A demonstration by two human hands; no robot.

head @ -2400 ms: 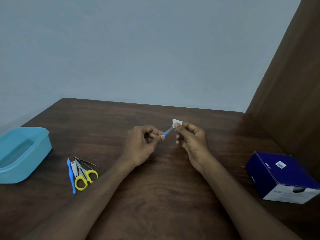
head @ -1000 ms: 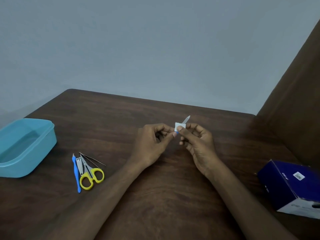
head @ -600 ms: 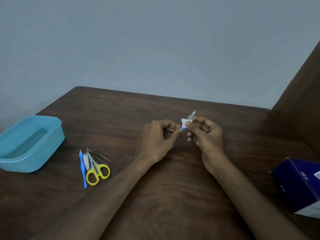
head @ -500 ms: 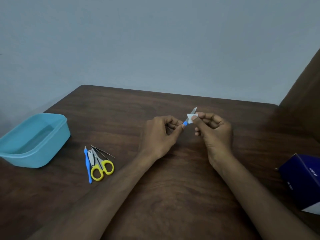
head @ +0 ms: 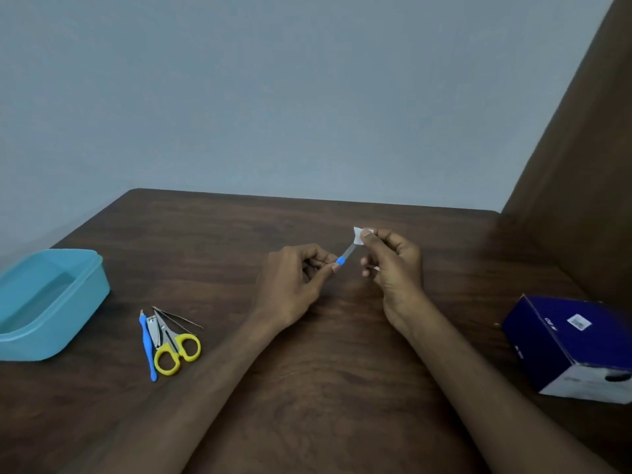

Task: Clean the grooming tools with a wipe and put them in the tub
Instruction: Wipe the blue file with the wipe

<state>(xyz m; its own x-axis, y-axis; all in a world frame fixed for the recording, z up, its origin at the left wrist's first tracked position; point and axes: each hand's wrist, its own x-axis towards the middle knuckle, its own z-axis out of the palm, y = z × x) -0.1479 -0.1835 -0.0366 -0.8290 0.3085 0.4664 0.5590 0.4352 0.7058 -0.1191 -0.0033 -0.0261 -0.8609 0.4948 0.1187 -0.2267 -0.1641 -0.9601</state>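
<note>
My left hand (head: 294,285) pinches the blue handle of a small metal nail file (head: 344,255), held above the middle of the table. My right hand (head: 393,265) pinches a small white wipe (head: 359,235) folded over the file's tip. At the left lies a group of tools: yellow-handled scissors (head: 175,350), a metal nail clipper (head: 153,331), a blue-handled pusher (head: 147,347) and thin tweezers (head: 178,317). The light blue tub (head: 73,302) stands at the left edge with nothing visible in it.
A dark blue cardboard box (head: 567,343) lies at the right near the brown side panel (head: 581,165). The wooden table (head: 325,388) ends at a grey wall behind.
The wipe has slid from near the blue handle out to the file's tip, so more bare blade shows between my hands. The camera view shifted back toward the right.
</note>
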